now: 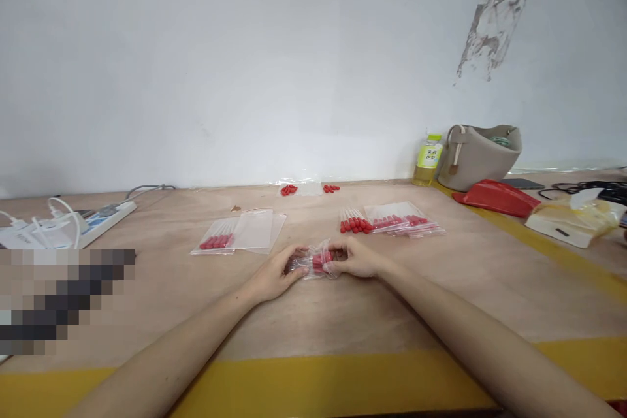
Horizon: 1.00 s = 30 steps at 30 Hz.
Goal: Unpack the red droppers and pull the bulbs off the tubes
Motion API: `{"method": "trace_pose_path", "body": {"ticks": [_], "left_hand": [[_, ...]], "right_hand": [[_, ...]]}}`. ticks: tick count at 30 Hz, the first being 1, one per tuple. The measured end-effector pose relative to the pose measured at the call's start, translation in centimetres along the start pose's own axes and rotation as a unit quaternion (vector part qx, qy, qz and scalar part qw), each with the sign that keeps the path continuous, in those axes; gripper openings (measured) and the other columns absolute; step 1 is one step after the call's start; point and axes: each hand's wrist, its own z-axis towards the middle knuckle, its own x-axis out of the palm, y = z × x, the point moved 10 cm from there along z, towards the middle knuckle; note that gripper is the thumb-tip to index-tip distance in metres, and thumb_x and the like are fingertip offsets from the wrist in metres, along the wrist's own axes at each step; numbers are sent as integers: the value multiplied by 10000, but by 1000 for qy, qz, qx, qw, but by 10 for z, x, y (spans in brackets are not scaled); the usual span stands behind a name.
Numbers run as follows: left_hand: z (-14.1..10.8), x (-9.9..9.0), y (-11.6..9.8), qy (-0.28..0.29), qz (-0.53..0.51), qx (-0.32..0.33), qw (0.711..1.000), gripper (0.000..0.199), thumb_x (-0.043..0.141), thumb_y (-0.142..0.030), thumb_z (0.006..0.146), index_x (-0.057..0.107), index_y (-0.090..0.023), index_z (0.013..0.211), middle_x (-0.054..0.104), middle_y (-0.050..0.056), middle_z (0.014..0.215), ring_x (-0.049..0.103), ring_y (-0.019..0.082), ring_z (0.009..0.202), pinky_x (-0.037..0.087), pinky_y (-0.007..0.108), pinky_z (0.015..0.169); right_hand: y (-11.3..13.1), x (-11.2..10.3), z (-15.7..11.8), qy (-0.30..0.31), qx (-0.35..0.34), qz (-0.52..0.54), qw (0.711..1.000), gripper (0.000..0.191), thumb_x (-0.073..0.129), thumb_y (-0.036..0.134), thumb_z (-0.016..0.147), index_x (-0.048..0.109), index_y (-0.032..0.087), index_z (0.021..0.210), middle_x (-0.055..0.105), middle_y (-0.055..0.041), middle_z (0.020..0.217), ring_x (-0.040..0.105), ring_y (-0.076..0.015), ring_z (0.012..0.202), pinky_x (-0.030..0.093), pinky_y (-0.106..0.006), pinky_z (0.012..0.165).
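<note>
Wood-toned tabletop (pixel 279 333), banded in yellow along its near edge, meets a pale wall (pixel 235 65) bearing 1 scuffed patch (pixel 494 19) at upper right, with a bottle (pixel 428 160) and a grey pouch (pixel 480 160) standing by the wall at far right. Clear bag (pixel 307 266) of red-tipped sticks (pixel 321 262) is held near mid-table between the left hand (pixel 277 274) and right hand (pixel 357 258), its long axis roughly left to right, red ends pointing right. Left thumb and fingers, half-curled, grip the shaft end; right thumb and fingers, nearly closed, pinch the red end.
</note>
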Motion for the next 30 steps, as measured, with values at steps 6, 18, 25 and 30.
{"method": "trace_pose_path", "body": {"ticks": [6,18,25,30], "left_hand": [[0,-1,-1,-2,15,-1,1000,354,507,-329,801,471,-217,1135,546,52,1139,512,180,1041,418,331,900],[0,0,0,14,27,-8,1000,358,489,-350,809,466,-213,1139,551,51,1122,521,185,998,432,325,859],[1,-1,0,13,34,-10,999,383,485,-378,810,463,-207,1152,554,54,1122,527,186,1000,434,323,865],[-2,-5,4,29,57,-17,998,440,505,-406,790,461,-215,1184,525,57,1196,502,206,1062,420,341,899]], "right_hand": [[-2,-2,3,-58,20,51,997,316,644,430,652,535,143,726,552,14,667,496,-100,599,390,-224,562],[-43,-26,-10,-109,190,268,938,199,663,140,606,527,162,750,596,35,613,569,-67,498,458,-163,469],[-51,-34,-12,-138,186,371,899,164,694,135,624,577,142,739,615,9,676,598,-76,613,529,-201,606],[-59,-80,-26,-212,208,328,897,141,659,86,645,595,130,762,650,-43,738,619,-111,640,532,-203,551]]}}
